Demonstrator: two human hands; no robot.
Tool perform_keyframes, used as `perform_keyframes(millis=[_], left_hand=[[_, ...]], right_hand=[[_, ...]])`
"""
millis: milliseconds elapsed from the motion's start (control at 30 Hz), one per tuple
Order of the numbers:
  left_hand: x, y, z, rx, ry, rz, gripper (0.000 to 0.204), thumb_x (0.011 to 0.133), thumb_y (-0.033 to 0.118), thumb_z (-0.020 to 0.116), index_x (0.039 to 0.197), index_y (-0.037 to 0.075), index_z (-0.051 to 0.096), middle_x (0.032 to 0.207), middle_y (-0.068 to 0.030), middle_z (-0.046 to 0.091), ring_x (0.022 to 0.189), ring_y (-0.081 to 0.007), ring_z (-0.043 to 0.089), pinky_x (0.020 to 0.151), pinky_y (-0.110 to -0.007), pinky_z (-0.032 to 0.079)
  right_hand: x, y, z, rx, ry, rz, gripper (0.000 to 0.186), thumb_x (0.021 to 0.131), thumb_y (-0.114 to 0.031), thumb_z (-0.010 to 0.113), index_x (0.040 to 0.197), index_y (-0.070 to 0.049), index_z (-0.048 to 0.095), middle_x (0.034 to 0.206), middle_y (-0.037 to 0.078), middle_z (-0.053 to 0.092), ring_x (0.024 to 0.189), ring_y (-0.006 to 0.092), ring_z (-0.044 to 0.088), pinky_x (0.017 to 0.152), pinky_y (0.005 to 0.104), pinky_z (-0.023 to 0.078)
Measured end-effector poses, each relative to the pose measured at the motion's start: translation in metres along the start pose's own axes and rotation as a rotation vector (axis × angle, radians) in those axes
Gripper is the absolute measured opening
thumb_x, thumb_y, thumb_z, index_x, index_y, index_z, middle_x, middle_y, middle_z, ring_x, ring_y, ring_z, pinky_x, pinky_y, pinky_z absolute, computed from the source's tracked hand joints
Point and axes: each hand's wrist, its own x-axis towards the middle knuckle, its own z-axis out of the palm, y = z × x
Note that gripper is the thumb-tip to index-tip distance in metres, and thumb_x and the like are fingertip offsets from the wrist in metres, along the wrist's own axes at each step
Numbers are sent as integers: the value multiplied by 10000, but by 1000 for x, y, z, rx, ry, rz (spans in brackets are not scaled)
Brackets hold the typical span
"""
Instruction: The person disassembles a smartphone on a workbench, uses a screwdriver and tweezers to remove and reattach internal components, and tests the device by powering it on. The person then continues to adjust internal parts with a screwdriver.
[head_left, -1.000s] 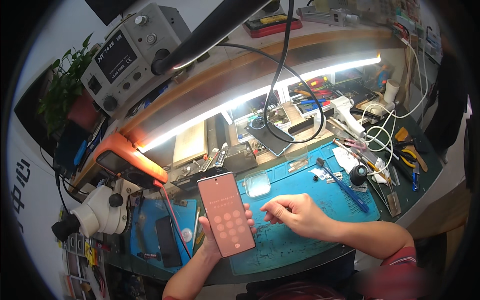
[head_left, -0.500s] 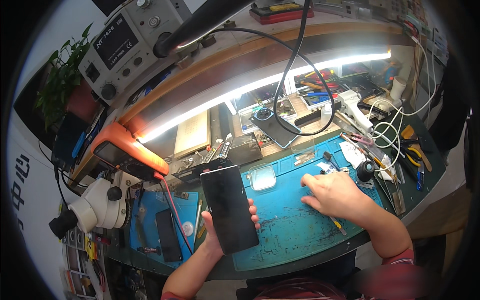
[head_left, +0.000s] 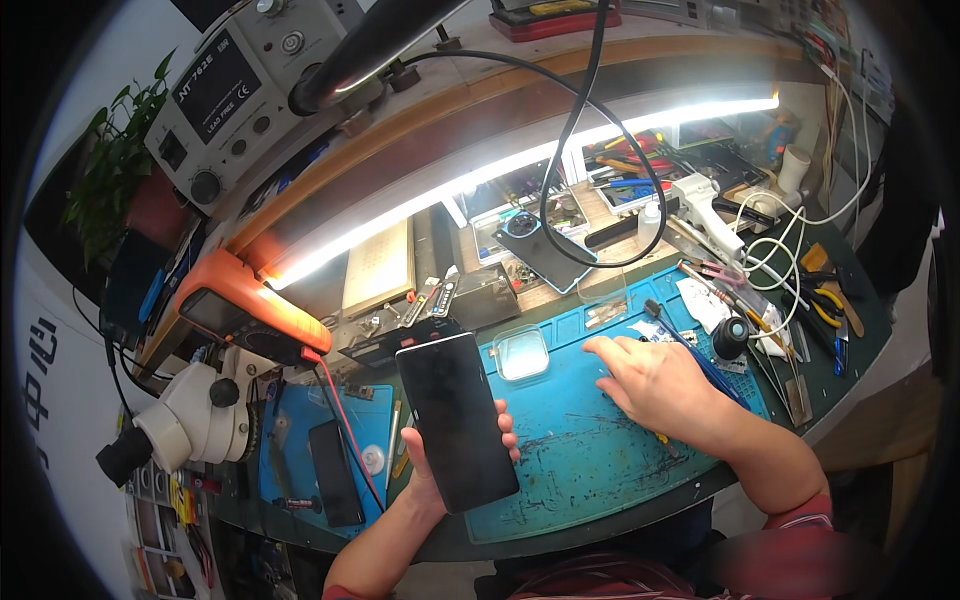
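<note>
A black smartphone (head_left: 458,420) with a dark screen stands tilted in my left hand (head_left: 424,478). The thumb presses on its left edge and the fingertips wrap round its right edge. To the right, my right hand (head_left: 655,385) hovers over the blue work mat (head_left: 540,455), index finger stretched out and thumb apart from it. Nothing shows between those fingers; the remaining fingers look partly curled. Between the hands, a small clear square dish (head_left: 521,353) sits on the mat's far part. A yellow-tipped tool on the mat is mostly hidden under my right wrist.
At left are an orange multimeter (head_left: 255,310), a white microscope part (head_left: 190,415) and another dark phone (head_left: 335,472). Pliers (head_left: 828,305), tweezers and a black-capped bottle (head_left: 731,338) crowd the right. Farther back lies a blue-edged phone (head_left: 548,252), with a black cable (head_left: 545,180) hanging overhead.
My right hand has shifted slightly left and up, with its index finger stretched further out. My left hand holds the smartphone almost still. The whole view has shifted a little.
</note>
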Motion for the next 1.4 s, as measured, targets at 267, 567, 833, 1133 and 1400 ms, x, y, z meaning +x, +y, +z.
perform_keyframes(millis=[267, 567, 833, 1133, 1400], left_hand=[[-1, 1, -1, 37, 34, 0, 1229, 697, 806, 851, 1522, 1, 423, 1335, -125, 560, 1231, -267, 595, 1108, -479, 498], [-2, 1, 1, 93, 88, 8, 1228, 642, 781, 905, 1482, 11, 449, 1322, -119, 555, 1225, -272, 597, 1111, -502, 499], [-1, -1, 4, 107, 82, -28, 1266, 645, 833, 863, 1508, 13, 432, 1330, -119, 563, 1242, -270, 600, 1124, -484, 505], [-1, -2, 3, 86, -7, -11, 1189, 708, 830, 824, 1488, 15, 446, 1332, -114, 565, 1236, -262, 590, 1115, -487, 494], [1, -3, -1, 38, -39, 20, 1183, 697, 804, 852, 1485, 20, 449, 1328, -103, 563, 1226, -258, 592, 1112, -482, 492]], right_hand=[[0, 0, 2, 9, -16, 36, 386, 998, -232, 703, 1346, -85, 622, 1027, 96, 719, 824, 295, 759, 700, 392, 605], [0, -2, 0, -16, -16, 42, 386, 1001, -243, 705, 1345, -88, 626, 1013, 93, 715, 820, 286, 758, 697, 385, 602], [-1, -1, 1, -13, -13, 48, 377, 1004, -236, 699, 1344, -91, 624, 1013, 93, 710, 819, 285, 756, 694, 385, 601], [-1, -1, 2, 3, -23, 50, 382, 1009, -233, 694, 1355, -93, 613, 1035, 102, 707, 844, 293, 758, 703, 395, 603], [-1, 0, 4, -8, -23, 43, 396, 1003, -228, 702, 1363, -94, 605, 1031, 96, 700, 845, 289, 754, 707, 393, 601]])
